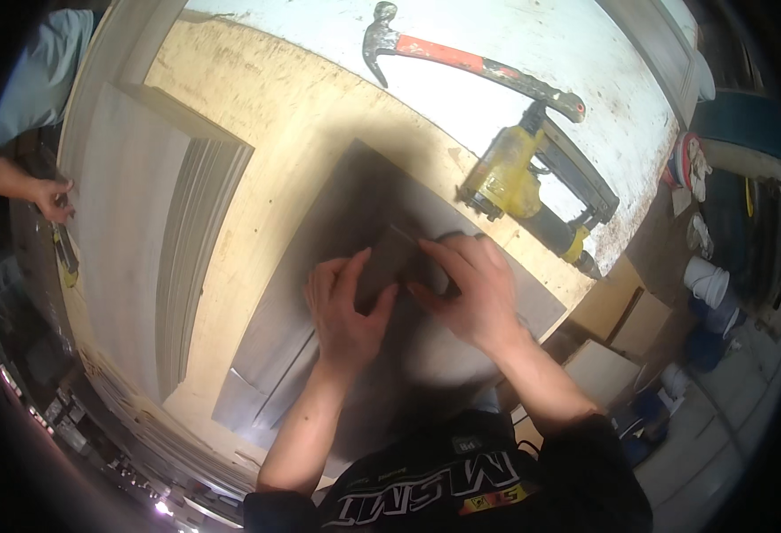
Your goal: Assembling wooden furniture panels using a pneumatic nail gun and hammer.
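I pinch a small dark block (389, 259) between both hands (346, 306) (470, 289) on the grey panel (337, 258); nail gun (533, 182) lies untouched.

Open passage lies on the bare pale worktop (275, 115) at upper centre of the frame, between the stack of grey boards (155, 231) at left and the tools at upper right. There a yellow nail gun (533, 191) and a red-handled hammer (462, 58) block the way — the gun just beside the grey panel (337, 231) under both hands. A co-worker's hand (53, 197) occupies the far left edge.
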The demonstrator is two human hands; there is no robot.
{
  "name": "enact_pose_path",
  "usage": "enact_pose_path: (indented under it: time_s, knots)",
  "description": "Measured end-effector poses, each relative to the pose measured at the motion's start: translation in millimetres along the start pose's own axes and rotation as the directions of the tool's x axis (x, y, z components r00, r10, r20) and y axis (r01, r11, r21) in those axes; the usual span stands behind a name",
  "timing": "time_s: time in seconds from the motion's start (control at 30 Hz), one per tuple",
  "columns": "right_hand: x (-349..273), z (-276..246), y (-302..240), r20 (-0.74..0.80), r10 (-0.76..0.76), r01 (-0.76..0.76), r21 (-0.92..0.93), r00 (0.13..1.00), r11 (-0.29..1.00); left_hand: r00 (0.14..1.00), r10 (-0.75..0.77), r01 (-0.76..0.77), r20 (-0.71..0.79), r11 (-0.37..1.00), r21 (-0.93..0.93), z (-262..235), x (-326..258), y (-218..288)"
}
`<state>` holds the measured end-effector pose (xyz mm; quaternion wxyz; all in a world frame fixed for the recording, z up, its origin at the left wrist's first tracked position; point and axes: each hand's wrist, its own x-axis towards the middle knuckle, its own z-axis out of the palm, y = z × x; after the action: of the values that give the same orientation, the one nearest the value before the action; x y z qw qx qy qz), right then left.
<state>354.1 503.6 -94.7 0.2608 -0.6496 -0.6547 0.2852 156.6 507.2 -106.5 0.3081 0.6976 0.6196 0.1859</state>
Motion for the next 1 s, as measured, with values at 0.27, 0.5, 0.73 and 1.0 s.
enact_pose_path:
  time_s: [0.27,0.5,0.73,1.0]
  knots:
    - [2,1,2,0.007,-0.065,0.065,-0.007,0.998,0.998,1.000,-0.004,0.004,-0.002,1.000,0.024,-5,2,5]
    - [-1,3,-3,0.024,-0.077,0.079,-0.049,0.997,0.996,1.000,-0.012,0.012,-0.004,1.000,0.027,-6,1,9]
    - [-7,3,-8,0.015,-0.093,0.094,-0.075,0.996,0.993,0.998,0.056,-0.056,-0.025,0.998,0.009,-6,-4,5]
    - [-46,-24,6,0.026,-0.055,0.057,-0.073,0.998,0.996,0.978,0.050,-0.071,-0.204,0.993,-0.097,-59,-102,-8]
